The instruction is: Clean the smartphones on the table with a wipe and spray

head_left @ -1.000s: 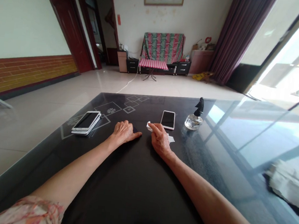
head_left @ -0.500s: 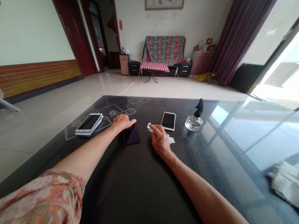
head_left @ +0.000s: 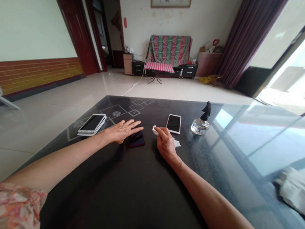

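Observation:
My left hand (head_left: 121, 130) lies flat on the black glass table (head_left: 134, 192) with its fingers stretched out, the fingertips over the top left part of a dark phone (head_left: 137, 139). My right hand (head_left: 166, 143) is closed, pinching a small white wad (head_left: 155, 130) between thumb and forefinger. A scrap of white tissue (head_left: 177, 143) lies just right of that hand. A white-framed phone (head_left: 173, 123) lies face up beyond my right hand.
Two stacked white phones (head_left: 92, 124) lie at the left of my left hand. A small glass bottle with a black top (head_left: 200, 123) stands at the right of the white-framed phone. Pale folded cloth (head_left: 298, 193) rests at the table's right edge.
My left hand went from a closed fist over the dark phone to an open flat hand beside it, uncovering the phone. My right hand has stayed in place with the white wad.

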### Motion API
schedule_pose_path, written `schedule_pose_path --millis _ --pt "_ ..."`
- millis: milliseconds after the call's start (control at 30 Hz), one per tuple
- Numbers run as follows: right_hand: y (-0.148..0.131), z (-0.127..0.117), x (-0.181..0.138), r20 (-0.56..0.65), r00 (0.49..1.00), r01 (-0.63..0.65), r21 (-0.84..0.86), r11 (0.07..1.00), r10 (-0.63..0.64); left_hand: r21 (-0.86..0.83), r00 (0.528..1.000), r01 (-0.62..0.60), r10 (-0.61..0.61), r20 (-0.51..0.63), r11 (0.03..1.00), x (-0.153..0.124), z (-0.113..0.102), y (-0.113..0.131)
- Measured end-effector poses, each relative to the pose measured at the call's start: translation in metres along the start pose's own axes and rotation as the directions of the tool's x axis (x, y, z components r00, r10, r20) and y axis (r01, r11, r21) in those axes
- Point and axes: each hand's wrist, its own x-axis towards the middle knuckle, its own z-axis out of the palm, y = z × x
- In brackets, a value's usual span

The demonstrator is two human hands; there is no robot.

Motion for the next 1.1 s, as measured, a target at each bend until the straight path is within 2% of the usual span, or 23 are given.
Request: schedule_pose_path --millis 200,433,567,767,933,1100 --pt "-0.001 -0.002 0.000 -0.004 1.000 -0.010 0.002 1.000 0.010 0.017 0.992 -0.107 0.106 0.063 0.994 0.015 -0.005 0.012" --pt "0.000 -0.002 0.001 -0.010 1.000 -0.029 0.010 1.000 0.029 -0.010 0.997 -0.075 0.074 -0.020 0.997 0.020 -0.017 0.016" --pt "0.000 -0.002 0.001 -0.017 0.999 -0.049 0.014 0.999 0.049 -0.058 0.999 -0.026 0.024 -0.032 0.998 0.024 -0.014 0.004" --pt "0.001 -0.002 0.001 -0.022 0.999 -0.045 0.013 0.999 0.046 -0.290 1.000 0.009 -0.004 0.018 0.957 0.026 -0.004 -0.017" --pt "0.001 -0.002 0.002 -0.019 0.999 -0.039 0.008 0.999 0.039 -0.375 0.997 -0.048 0.020 -0.080 0.926 0.027 0.000 -0.010" --pt "0.000 -0.002 0.002 -0.023 0.999 -0.043 0.003 0.999 0.043 -0.384 0.978 -0.082 -0.001 -0.211 0.920 0.028 0.010 0.004"
